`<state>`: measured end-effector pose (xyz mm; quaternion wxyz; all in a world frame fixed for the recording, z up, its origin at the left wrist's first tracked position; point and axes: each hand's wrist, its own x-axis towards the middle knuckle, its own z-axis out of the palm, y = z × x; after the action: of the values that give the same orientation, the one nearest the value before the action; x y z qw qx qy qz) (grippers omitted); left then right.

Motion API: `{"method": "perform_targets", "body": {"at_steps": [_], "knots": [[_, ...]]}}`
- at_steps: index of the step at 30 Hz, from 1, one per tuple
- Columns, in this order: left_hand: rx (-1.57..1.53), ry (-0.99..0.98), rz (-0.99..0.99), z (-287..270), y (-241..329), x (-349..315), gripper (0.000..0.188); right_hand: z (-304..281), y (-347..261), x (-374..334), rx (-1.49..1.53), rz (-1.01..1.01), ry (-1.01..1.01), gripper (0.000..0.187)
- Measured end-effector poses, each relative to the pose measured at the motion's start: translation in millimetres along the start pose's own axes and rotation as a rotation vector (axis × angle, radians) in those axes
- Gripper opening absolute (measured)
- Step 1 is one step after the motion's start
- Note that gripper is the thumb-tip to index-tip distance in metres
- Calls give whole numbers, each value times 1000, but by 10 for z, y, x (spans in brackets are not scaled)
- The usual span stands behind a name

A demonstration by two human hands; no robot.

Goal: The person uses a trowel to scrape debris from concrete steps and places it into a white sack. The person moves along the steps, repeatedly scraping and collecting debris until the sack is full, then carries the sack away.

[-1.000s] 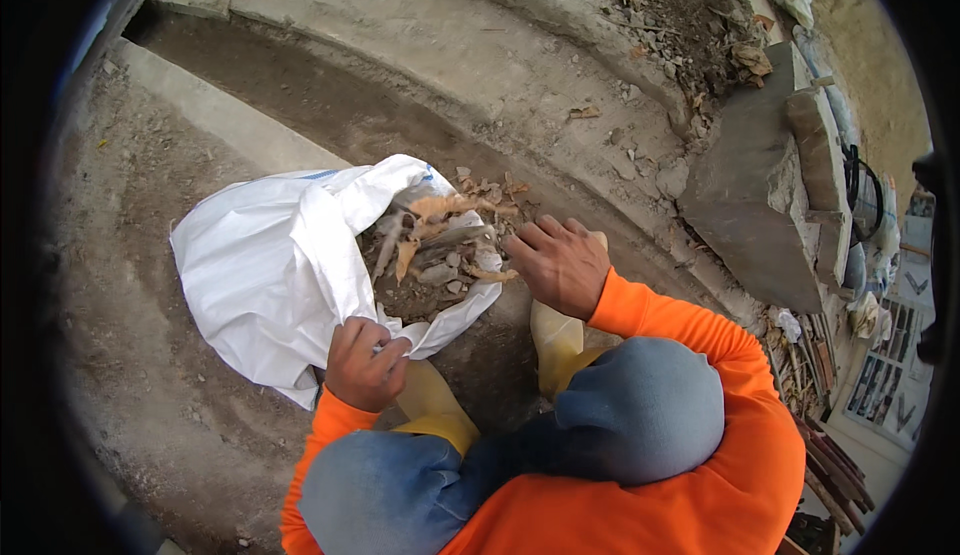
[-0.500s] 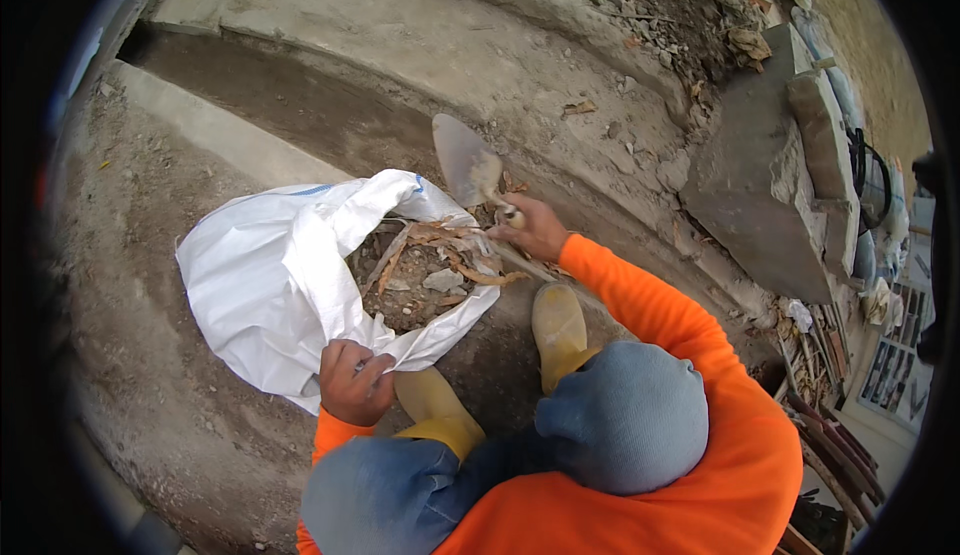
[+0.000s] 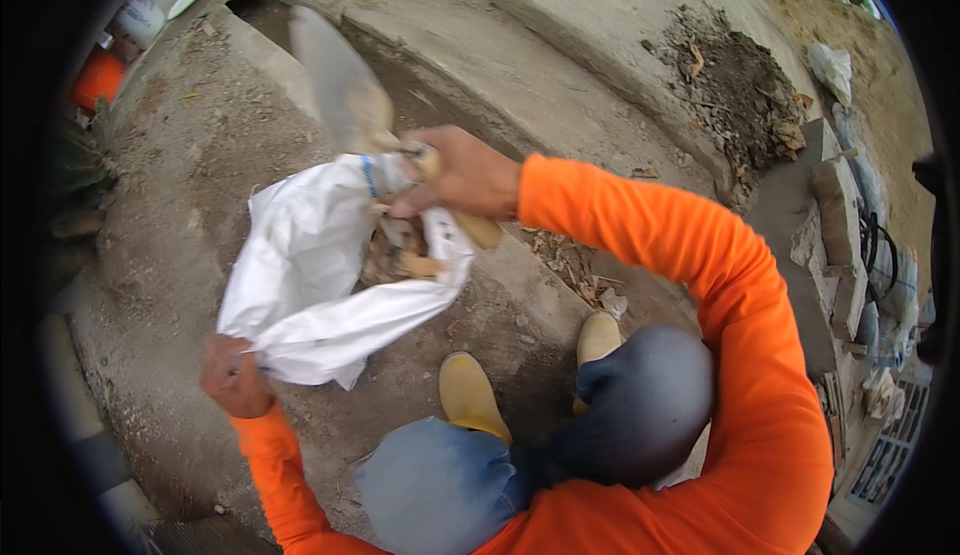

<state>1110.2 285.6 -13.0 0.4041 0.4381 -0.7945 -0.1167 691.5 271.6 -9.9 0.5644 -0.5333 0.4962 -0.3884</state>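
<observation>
Soft even daylight, faint shadows; black fisheye rim (edges bent), raised trowel (image 3: pixel 340 90) motion-blurred

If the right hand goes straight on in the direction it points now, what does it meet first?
The right hand points left, over the mouth of the white sack, holding a trowel. Going on, it would probably meet the sack's upper edge first; depth is unclear, so it might pass just above.

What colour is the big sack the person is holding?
The sack is white, with a small blue mark near its mouth, seen in the head view.
</observation>
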Motion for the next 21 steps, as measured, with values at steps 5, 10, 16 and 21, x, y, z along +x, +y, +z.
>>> {"method": "perform_targets", "body": {"at_steps": [5, 10, 16, 21], "knots": [[45, 264, 167, -976, -34, 225, 15, 489, -1025, 409, -216, -379, 101, 66], [104, 1, 319, -650, 420, 96, 19, 126, -651, 155, -383, -151, 230, 62], [50, -365, 402, 226, 1067, 13, 28, -690, 611, -657, -311, 278, 314, 67], [33, -775, 307, 276, 1205, 175, 23, -1219, 1688, -1511, -491, 442, 480, 58]]}}
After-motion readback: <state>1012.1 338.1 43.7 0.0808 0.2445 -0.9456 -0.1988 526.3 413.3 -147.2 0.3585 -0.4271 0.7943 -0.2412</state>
